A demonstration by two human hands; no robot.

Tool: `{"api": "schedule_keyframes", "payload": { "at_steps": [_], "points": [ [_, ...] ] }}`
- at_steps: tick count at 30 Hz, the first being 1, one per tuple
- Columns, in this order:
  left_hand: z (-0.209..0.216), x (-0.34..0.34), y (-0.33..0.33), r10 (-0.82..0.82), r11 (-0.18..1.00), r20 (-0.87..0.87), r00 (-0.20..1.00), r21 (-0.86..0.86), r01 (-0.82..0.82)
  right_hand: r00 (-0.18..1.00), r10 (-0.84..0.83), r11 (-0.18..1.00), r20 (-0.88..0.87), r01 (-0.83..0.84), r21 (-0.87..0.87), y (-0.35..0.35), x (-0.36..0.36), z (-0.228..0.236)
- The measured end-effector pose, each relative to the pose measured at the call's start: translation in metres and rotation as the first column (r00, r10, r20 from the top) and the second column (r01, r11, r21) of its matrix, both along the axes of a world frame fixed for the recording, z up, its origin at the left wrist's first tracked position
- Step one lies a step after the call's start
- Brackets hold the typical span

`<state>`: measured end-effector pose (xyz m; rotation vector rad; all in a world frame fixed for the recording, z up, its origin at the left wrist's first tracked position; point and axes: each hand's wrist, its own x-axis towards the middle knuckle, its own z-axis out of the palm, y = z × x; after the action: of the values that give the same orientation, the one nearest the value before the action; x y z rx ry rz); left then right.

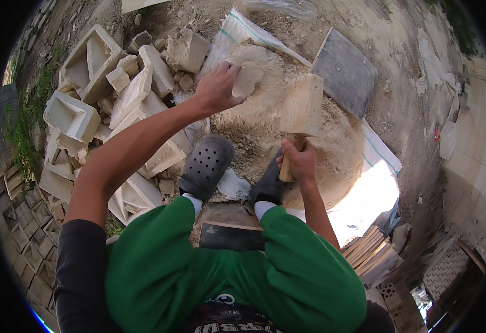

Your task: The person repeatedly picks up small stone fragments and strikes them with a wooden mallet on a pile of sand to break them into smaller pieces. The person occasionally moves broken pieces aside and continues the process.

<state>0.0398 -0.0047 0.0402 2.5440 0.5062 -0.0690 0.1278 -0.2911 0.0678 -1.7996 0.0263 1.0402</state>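
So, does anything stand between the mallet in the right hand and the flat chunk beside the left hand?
Nothing visible does: between the mallet and the flat chunk, only the powder heap shows. The left hand is at the flat chunk's far side from the mallet.

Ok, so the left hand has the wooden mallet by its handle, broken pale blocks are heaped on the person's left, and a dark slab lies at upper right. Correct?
One slip: in the head view it's the right hand that has the wooden mallet by its handle. The broken pale blocks and dark slab are as you said.
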Motion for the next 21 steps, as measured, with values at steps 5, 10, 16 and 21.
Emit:
{"api": "schedule_keyframes", "payload": {
  "at_steps": [5,10,16,21],
  "points": [
    [-0.002,0.002,0.004,-0.124,0.992,-0.083,0.989,0.011,0.125,0.987,0.131,0.991,0.092,-0.129,-0.024,0.003,-0.005,-0.004],
    [-0.008,-0.012,-0.005,0.069,0.987,0.118,0.991,-0.149,-0.051,0.950,0.276,0.961,0.145,-0.268,-0.073,0.035,0.006,0.027],
    [-0.023,-0.021,-0.005,0.340,0.918,0.109,0.934,-0.254,-0.305,0.857,0.251,0.918,0.450,-0.358,0.171,0.046,0.011,0.045],
    [-0.024,-0.016,0.000,0.349,0.880,0.047,0.936,-0.360,-0.310,0.830,0.279,0.925,0.483,-0.368,0.099,0.040,0.004,-0.005]
  ]
}}
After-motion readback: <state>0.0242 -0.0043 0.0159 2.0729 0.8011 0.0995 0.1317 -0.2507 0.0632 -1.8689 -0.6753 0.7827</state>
